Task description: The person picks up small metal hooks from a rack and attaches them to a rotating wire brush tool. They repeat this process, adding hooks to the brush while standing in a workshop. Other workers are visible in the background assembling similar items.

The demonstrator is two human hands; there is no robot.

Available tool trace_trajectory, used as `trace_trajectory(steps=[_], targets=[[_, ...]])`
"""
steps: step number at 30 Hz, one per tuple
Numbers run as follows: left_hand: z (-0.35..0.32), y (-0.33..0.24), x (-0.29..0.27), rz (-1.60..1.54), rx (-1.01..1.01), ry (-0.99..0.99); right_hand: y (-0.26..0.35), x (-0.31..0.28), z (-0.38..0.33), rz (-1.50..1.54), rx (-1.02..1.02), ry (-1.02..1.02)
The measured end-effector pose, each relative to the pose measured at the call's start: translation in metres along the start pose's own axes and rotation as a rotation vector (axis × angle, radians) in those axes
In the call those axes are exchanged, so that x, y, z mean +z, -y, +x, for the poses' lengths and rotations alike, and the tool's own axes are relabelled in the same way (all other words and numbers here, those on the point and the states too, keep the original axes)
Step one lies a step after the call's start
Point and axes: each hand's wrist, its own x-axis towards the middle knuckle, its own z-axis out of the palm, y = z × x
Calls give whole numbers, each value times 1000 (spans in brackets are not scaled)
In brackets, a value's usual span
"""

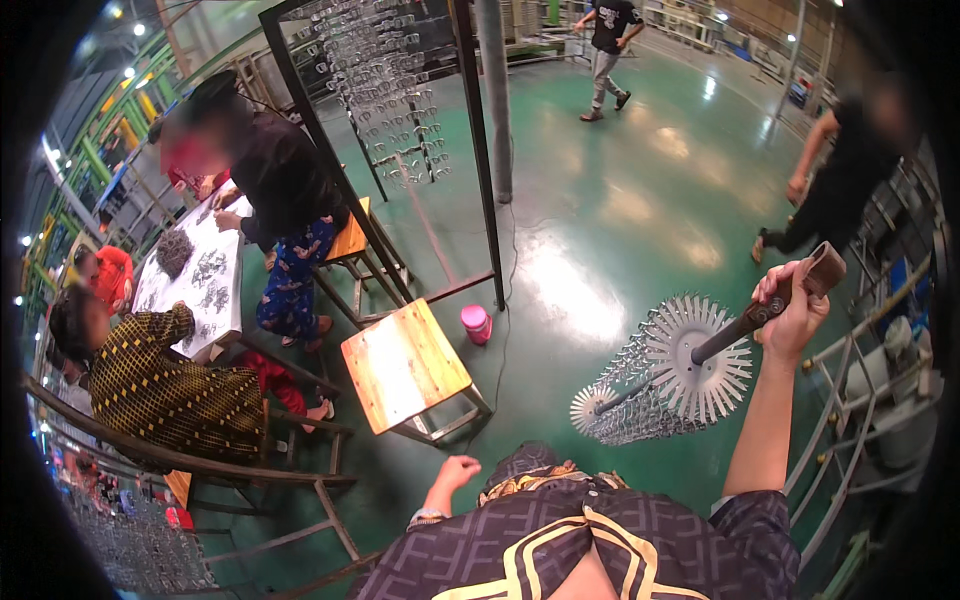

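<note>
My right hand (790, 322), raised at the right, is closed round the upper end of a hanging rack, just below its bent brown hook (824, 268). The rack has a dark central shaft and a toothed grey disc (678, 352) near the top. A second, smaller-looking toothed disc (597, 409) is at its lower end. Many small shiny metal pieces (640, 405) hang in rows between the discs. My left hand (455, 476) is low in front of my body with its fingers curled in and nothing visible in them.
A wooden-topped stool (408, 362) and a pink container (477, 324) stand ahead to the left. Behind them rises a dark metal frame (482, 150) hung with small metal parts. People work at a white table (222, 300); two others walk. Metal railings (845, 400) line the right.
</note>
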Motion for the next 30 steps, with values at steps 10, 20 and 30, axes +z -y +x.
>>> trace_trajectory(steps=[10,20,30], targets=[[117,-57,26,79,-279,48,-189,10,180,67,52,86],[328,-262,-53,125,-128,-178,-321,49,330,140,99,135],[421,-333,6,0,-231,-329,-458,104,453,314,163,343]])
